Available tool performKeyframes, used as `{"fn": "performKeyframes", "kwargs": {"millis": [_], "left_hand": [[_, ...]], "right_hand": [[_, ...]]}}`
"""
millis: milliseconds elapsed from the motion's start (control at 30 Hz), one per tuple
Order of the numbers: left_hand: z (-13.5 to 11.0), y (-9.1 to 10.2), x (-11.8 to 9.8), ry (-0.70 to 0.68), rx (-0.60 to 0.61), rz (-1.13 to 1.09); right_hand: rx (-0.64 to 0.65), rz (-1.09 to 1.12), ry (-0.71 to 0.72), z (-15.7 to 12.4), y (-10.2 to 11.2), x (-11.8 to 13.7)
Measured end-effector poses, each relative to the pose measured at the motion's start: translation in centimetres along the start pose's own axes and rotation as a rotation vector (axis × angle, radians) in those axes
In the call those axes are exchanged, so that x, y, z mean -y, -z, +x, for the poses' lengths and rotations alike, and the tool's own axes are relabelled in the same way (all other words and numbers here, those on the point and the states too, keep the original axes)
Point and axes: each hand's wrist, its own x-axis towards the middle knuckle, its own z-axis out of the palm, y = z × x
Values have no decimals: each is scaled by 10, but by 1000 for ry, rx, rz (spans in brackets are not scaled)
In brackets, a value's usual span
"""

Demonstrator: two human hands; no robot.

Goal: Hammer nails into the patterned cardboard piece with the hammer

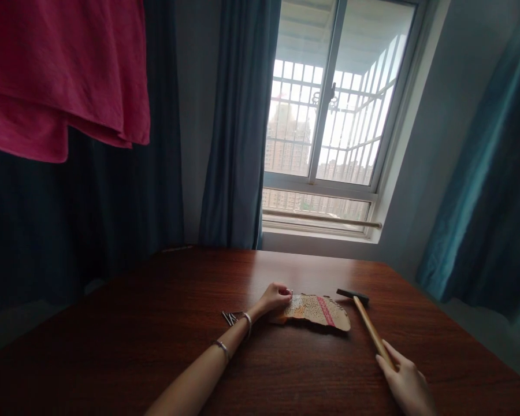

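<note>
My left hand is closed in a pinch, with a thin nail standing up between its fingertips. It rests at the left end of a flat tan piece, dotted with small marks and crossed by a red band; its material is unclear. My right hand is wrapped around the wooden handle of a hammer. The hammer's dark head lies low over the table, right of the tan piece. Several loose nails lie beside my left wrist, partly hidden by it.
All of this is on a brown wooden table. Beyond its far edge are a barred window and blue curtains. A pink cloth hangs at upper left.
</note>
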Motion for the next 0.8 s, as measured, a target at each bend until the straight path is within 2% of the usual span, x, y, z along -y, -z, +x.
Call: {"fn": "performKeyframes", "kwargs": {"millis": [233, 467, 633, 800], "left_hand": [[-1, 2, -1, 8, 8, -17], [-5, 9, -14, 68, 22, -2], [-6, 15, -2, 29, -1, 45], [-9, 24, 4, -9, 1, 82]], "right_hand": [[26, -138, 23, 0, 1, 9], [-38, -373, 154, -1, -2, 25], [-139, -425, 285, 10, -7, 25], [-175, -461, 389, 21, -17, 16]]}}
